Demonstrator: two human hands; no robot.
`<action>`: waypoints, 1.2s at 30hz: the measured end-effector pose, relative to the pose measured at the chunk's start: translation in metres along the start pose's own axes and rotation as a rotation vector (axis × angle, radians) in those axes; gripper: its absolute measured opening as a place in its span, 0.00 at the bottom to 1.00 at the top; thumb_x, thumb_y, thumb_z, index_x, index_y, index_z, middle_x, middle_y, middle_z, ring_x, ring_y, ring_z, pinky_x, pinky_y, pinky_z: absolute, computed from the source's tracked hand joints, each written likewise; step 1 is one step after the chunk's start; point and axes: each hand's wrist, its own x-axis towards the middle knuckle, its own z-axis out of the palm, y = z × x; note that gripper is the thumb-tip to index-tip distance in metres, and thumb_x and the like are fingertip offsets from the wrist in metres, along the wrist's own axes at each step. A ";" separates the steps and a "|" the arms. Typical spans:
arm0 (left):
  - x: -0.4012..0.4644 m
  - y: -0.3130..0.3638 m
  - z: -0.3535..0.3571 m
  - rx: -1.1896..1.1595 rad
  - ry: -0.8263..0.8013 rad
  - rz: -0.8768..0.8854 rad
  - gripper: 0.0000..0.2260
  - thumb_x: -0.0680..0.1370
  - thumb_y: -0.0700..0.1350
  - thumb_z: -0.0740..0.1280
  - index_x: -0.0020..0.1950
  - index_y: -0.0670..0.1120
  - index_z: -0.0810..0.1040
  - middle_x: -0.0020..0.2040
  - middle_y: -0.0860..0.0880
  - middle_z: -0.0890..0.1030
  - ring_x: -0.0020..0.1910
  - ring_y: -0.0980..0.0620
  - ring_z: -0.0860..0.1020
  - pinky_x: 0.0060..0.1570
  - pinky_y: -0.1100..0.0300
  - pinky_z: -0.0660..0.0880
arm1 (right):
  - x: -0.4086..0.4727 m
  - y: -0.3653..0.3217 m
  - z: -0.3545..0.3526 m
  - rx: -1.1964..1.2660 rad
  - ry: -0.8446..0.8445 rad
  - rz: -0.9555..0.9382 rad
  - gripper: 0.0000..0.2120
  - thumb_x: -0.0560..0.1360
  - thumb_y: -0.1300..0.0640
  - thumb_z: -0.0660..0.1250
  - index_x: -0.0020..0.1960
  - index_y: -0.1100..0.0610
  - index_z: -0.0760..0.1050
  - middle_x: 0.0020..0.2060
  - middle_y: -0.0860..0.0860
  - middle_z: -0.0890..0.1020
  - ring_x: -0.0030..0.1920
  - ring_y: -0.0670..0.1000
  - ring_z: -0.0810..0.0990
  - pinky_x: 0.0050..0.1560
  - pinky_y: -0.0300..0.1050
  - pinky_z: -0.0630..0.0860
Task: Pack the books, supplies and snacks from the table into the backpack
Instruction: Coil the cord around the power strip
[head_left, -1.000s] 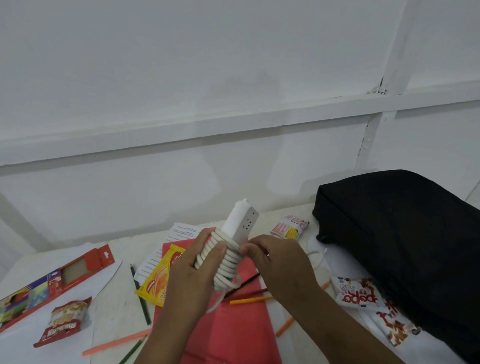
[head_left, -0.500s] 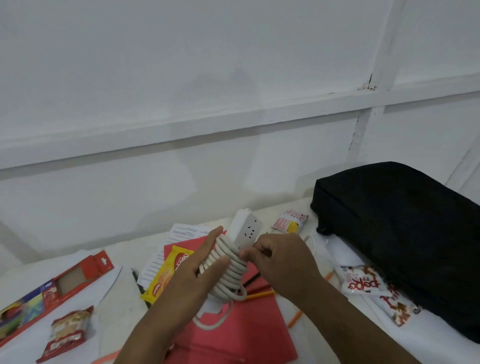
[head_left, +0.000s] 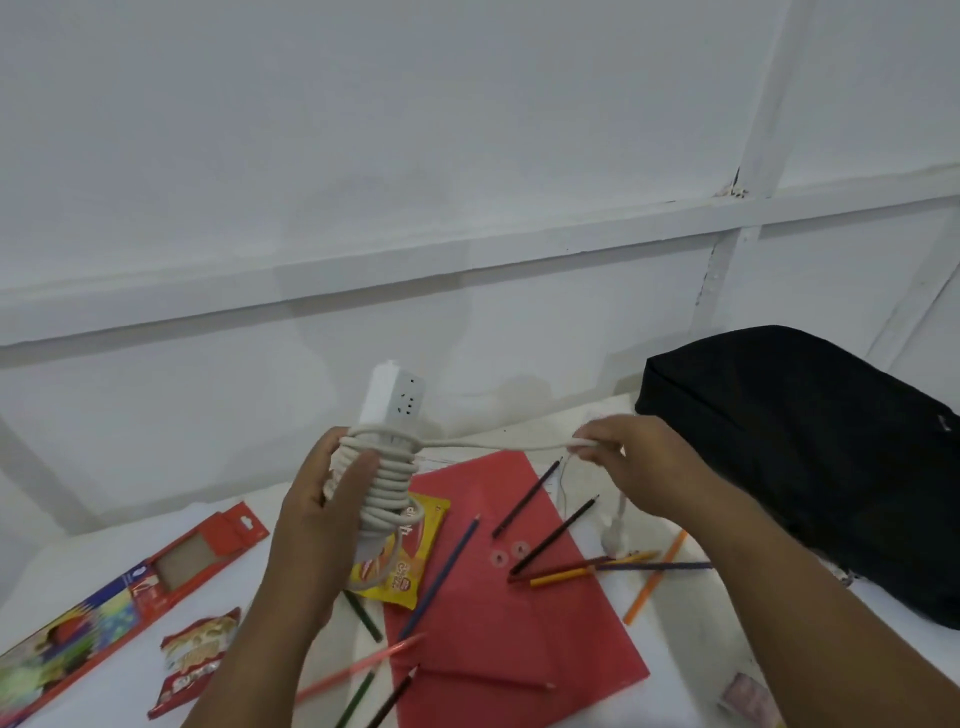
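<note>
Head view: the left hand (head_left: 317, 525) grips a white power strip (head_left: 393, 400) upright, thumb pressed on the cord (head_left: 384, 486) coiled round its lower half. The right hand (head_left: 631, 462) pinches the cord's free end, drawn taut to the right. Beneath them on the desk (head_left: 93, 561) lies one red folder (head_left: 498, 623), with a yellow snack packet (head_left: 402, 571) partly hidden behind the coil and loose coloured pencils (head_left: 524, 499) scattered across and around it. One black backpack (head_left: 810, 447) lies at the right. At the left sit one red pencil box (head_left: 124, 592) and one red snack packet (head_left: 195, 660).
</note>
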 end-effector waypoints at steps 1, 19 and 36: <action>0.000 -0.003 -0.002 0.037 -0.015 0.002 0.07 0.82 0.46 0.63 0.53 0.56 0.79 0.45 0.50 0.85 0.40 0.52 0.84 0.41 0.55 0.80 | 0.003 -0.004 0.002 0.037 0.091 -0.017 0.08 0.80 0.58 0.66 0.50 0.49 0.83 0.41 0.49 0.82 0.43 0.49 0.80 0.49 0.53 0.78; -0.022 -0.014 -0.025 0.027 -0.512 0.141 0.20 0.73 0.56 0.68 0.65 0.56 0.77 0.57 0.51 0.83 0.56 0.52 0.82 0.53 0.61 0.79 | -0.017 -0.108 0.035 0.851 -0.035 0.046 0.11 0.78 0.68 0.65 0.43 0.56 0.84 0.41 0.48 0.85 0.39 0.47 0.82 0.40 0.37 0.78; -0.016 -0.020 0.011 0.037 -0.672 -0.026 0.20 0.72 0.59 0.66 0.62 0.55 0.79 0.54 0.46 0.83 0.53 0.48 0.82 0.54 0.52 0.80 | -0.062 -0.050 0.042 0.758 0.326 0.178 0.12 0.83 0.58 0.62 0.46 0.51 0.82 0.26 0.42 0.76 0.27 0.39 0.70 0.32 0.29 0.67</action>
